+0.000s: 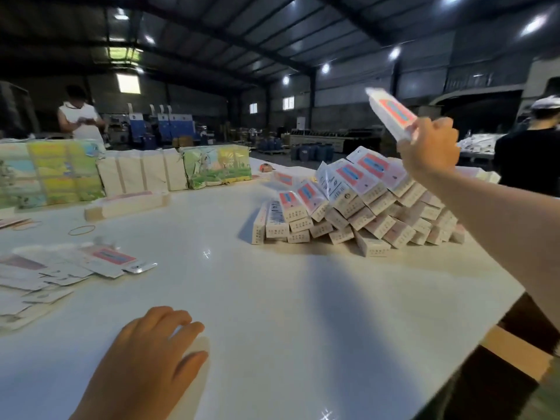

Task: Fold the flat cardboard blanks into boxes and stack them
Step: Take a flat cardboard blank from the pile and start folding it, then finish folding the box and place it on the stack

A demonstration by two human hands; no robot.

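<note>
My right hand (pixel 430 147) is raised above the far right of the table and grips a folded white box (pixel 391 112) with a red and blue label, held tilted in the air. Below it lies a sloping stack of folded boxes (pixel 357 204), several rows high. Flat cardboard blanks (pixel 60 268) are spread at the table's left edge. My left hand (pixel 151 359) rests flat on the white table (pixel 242 298) near the front, fingers straight and holding nothing.
Wrapped bundles (pixel 51 171) and white packs (pixel 142 171) line the table's far side, with a flat bundle (pixel 127 204) in front. Rubber bands (pixel 81 230) lie at the left. One person (pixel 80 116) stands far left, another (pixel 533 147) at the right. The table's corner (pixel 515 292) is at the right.
</note>
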